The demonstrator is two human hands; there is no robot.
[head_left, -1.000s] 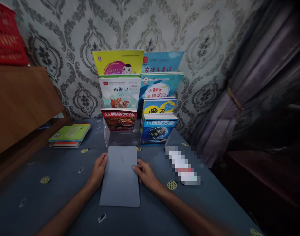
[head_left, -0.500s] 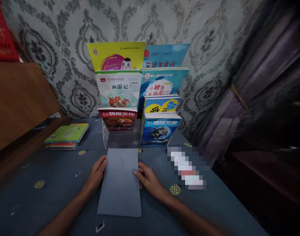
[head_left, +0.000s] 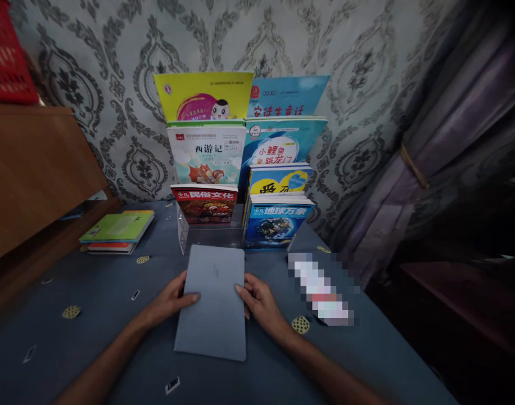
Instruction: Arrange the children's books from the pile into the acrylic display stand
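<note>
A thin grey-blue notebook [head_left: 213, 315] with a plain cover is between my hands over the table. My left hand [head_left: 175, 298] grips its left edge, thumb lying on the cover and fingers beneath. On the opposite edge, my right hand [head_left: 257, 301] holds it the same way, with the thumb at the rim. Just beyond the notebook stands a clear acrylic book rack [head_left: 182, 233] in tiers. Its left column bears a red-and-brown book [head_left: 204, 208], a white book [head_left: 207, 152] and a yellow book [head_left: 204, 93]. Blue and yellow books, among them one with a globe [head_left: 276, 228], fill the right column.
A small pile of books, a green one [head_left: 118, 228] on top, lies at the left. A pixelated object [head_left: 322, 289] is on the blue patterned tablecloth [head_left: 114, 349] at the right. A wooden cabinet [head_left: 38, 174] and a red basket [head_left: 8, 56] border the left; a curtain [head_left: 392, 197] hangs right.
The notebook has risen slightly and tilted, shifting a little right in view. My left thumb has come over onto its cover; the right hand keeps its hold.
</note>
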